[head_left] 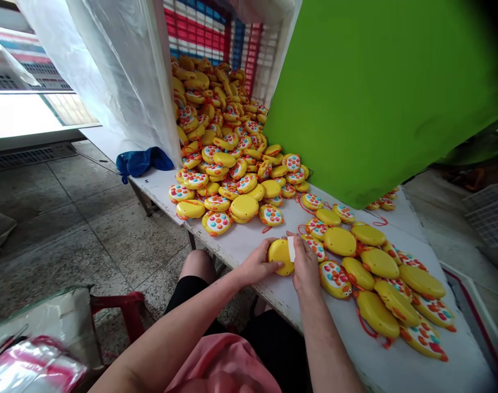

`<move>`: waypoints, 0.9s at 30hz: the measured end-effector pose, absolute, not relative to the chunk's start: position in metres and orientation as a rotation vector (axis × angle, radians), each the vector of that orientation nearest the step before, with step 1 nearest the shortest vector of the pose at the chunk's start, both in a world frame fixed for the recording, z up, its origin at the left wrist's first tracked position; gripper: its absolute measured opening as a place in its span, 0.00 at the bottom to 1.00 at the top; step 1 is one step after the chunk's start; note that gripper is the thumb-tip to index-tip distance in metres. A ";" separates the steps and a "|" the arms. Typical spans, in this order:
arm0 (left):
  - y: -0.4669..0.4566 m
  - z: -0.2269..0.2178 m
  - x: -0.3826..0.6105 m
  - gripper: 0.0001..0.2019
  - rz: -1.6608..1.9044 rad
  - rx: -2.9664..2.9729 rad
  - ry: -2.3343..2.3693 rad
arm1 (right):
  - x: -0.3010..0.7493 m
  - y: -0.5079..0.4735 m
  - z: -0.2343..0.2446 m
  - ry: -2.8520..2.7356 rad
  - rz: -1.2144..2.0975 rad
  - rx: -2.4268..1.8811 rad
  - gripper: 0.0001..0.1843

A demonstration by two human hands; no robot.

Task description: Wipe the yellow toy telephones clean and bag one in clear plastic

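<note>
Above the table's front edge I hold a yellow plastic toy (278,255), its smooth back turned up. My left hand (258,263) grips its left side, thumb on the back. Against its right side my right hand (306,267) is closed on a small white piece (291,249), perhaps a cloth or paper; which one I cannot tell. More toys of the same kind lie close by. One toy (336,279) just right of my right hand shows a white face with coloured buttons. Another toy (217,222) lies face up to the left.
A big heap of yellow toys (224,158) spills from a mesh-sided crate (197,30) onto the white table (249,240). Other toys (378,314) spread over the right side. A green panel (375,93) stands behind, a blue cloth (144,161) lies left, and a red stool (124,314) stands below.
</note>
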State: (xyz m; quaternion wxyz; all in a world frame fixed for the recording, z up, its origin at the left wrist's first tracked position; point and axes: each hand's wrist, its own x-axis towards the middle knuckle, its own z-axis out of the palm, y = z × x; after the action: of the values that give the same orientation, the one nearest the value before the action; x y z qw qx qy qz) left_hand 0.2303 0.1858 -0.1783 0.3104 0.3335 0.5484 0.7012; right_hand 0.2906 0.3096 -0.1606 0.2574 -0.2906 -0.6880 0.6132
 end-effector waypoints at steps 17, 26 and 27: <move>0.184 -0.187 0.232 0.33 1.827 0.972 1.381 | 0.311 0.359 -0.124 -2.350 1.435 -0.515 0.25; 0.186 -0.181 0.235 0.22 1.753 0.927 1.523 | 0.308 0.514 -0.077 -2.485 -0.070 -0.995 0.19; 0.186 -0.181 0.235 0.22 1.742 0.929 1.536 | 0.301 0.521 -0.077 -2.524 -0.184 -1.028 0.18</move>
State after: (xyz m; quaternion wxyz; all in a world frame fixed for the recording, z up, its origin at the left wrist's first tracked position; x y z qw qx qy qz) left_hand 0.2353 0.1863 -0.1812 0.3147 0.3524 0.5827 0.6612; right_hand 0.3012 0.5211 -0.0765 0.2036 -0.3684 -0.9047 -0.0660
